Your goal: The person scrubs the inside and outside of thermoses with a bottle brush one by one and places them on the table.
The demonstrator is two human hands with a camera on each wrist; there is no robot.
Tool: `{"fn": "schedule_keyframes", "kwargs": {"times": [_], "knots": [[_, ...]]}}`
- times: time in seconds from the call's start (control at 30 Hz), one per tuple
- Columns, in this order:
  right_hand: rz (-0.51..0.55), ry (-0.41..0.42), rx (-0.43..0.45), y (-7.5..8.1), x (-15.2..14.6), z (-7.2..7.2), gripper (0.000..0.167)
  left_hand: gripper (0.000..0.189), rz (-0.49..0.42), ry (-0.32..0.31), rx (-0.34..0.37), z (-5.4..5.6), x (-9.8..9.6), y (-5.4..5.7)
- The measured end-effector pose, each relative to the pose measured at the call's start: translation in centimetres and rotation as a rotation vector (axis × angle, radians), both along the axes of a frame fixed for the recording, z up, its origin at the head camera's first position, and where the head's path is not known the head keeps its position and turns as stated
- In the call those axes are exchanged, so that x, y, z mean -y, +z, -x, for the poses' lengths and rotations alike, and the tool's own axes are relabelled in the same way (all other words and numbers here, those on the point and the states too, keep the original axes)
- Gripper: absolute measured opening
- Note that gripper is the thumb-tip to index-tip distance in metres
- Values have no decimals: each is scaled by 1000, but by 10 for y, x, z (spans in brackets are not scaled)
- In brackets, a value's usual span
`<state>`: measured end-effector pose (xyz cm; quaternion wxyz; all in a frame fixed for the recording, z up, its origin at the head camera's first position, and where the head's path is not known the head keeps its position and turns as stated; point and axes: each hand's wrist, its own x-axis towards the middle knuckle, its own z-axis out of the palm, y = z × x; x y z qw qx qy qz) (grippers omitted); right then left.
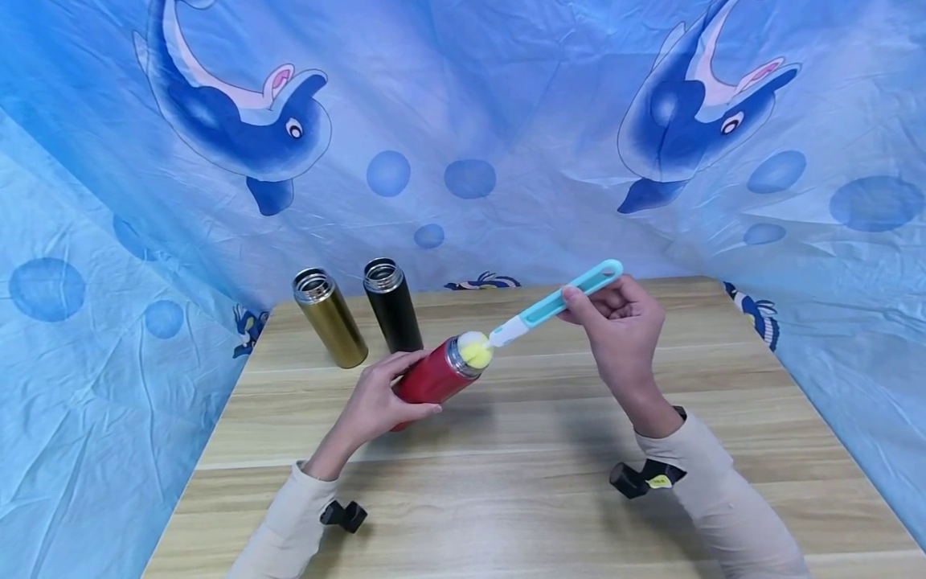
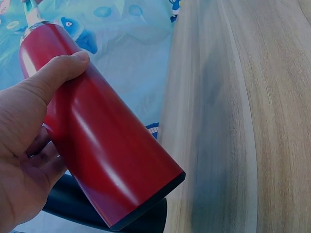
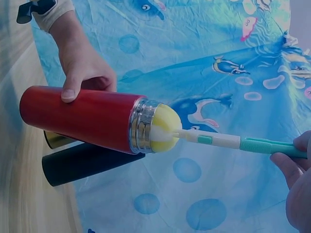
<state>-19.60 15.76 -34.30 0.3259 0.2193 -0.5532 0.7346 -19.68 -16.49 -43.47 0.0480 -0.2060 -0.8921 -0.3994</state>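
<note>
My left hand (image 1: pixel 381 396) grips a red thermos bottle (image 1: pixel 439 375) round its body, tilted with the mouth toward the right. In the left wrist view the thumb lies across the red bottle (image 2: pixel 107 131), and its dark base hangs over the table. My right hand (image 1: pixel 624 330) pinches the turquoise and white handle of a bottle brush (image 1: pixel 553 304). The yellow and white sponge head (image 3: pixel 166 128) sits at the metal mouth of the bottle, part of it inside and the rest bulging out in the right wrist view.
Behind the left hand, a gold thermos bottle (image 1: pixel 333 322) and a black thermos bottle (image 1: pixel 394 310) stand upright without lids. The wooden table (image 1: pixel 506 498) is backed by a blue cloth (image 1: pixel 463 104) with printed dolphins.
</note>
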Motion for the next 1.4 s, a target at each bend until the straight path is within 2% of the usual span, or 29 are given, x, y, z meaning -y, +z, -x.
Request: {"fn": "schedule_keyframes", "kwargs": {"times": [0.4, 0.7, 0.93, 1.4], "knots": [[19, -13, 4, 2, -3, -1, 16, 79, -10, -10, 2, 0, 2, 1], [74, 2, -9, 3, -3, -2, 16, 78, -7, -4, -8, 0, 2, 3], [109, 0, -32, 3, -4, -2, 16, 77, 6, 0, -37, -1, 2, 5], [182, -32, 15, -1, -6, -1, 16, 76, 23, 16, -91, -1, 8, 3]]}}
